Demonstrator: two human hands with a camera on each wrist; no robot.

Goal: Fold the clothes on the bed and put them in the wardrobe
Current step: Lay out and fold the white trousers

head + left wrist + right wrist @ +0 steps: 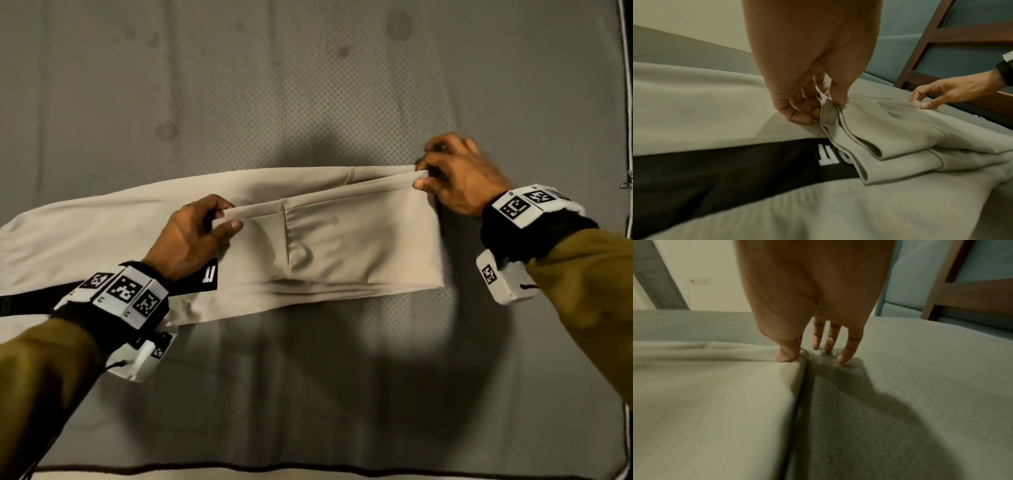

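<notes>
My left hand pinches the folded edge of the beige trousers, thumb under and fingers curled over the doubled hem; the left wrist view shows two layers of cloth gathered in that pinch, with the little finger touching the flat fabric below. My right hand grips the far right corner of the same fold between thumb and forefinger. In the right wrist view the thumb presses the corner from above while the other three fingers reach down nearly straight, their tips touching the mattress just beside the cloth. The trousers lie across the middle of the bed, their right part doubled back over itself and raised a little between my two hands, the rest stretching flat to my left. A black stripe with white letters runs along the cloth under my left wrist. A wooden frame stands beyond the mattress.
</notes>
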